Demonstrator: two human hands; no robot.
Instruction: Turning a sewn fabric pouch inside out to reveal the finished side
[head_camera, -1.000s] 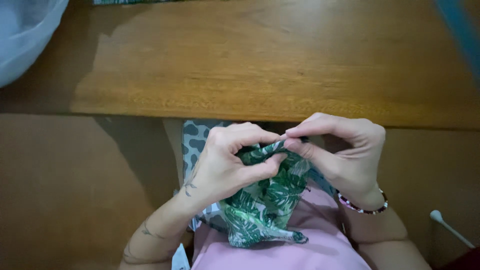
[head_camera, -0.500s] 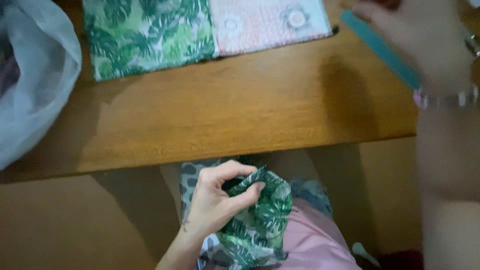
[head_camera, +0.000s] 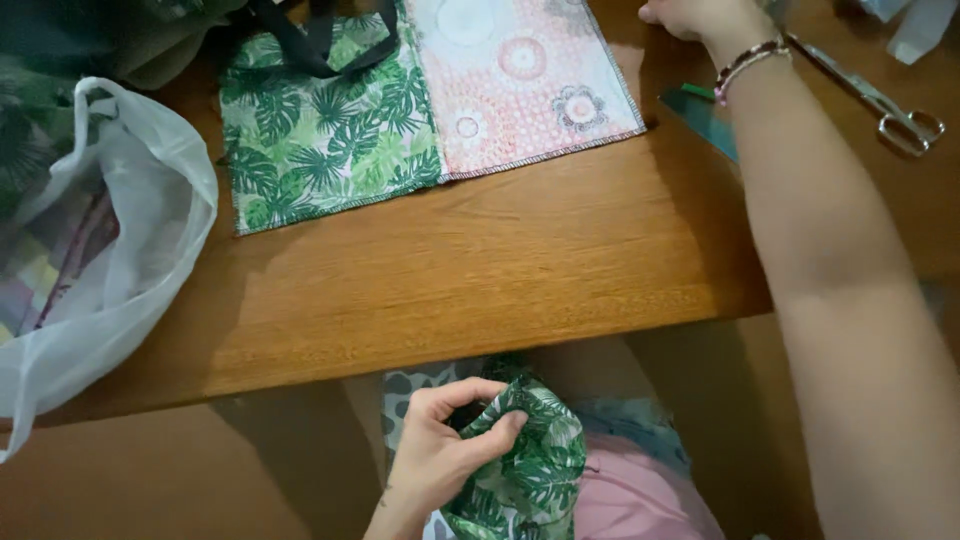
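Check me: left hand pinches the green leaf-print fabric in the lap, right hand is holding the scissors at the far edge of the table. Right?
Not quite. In the head view the right hand is not holding the scissors; they lie untouched on the table, right of the wrist. The left hand does pinch the green leaf-print fabric in the lap.

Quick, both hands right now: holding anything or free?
Left hand: closed, fingers pinching the leaf-print fabric in the lap.
Right hand: reached across the table, mostly out of frame; grip cannot be told.
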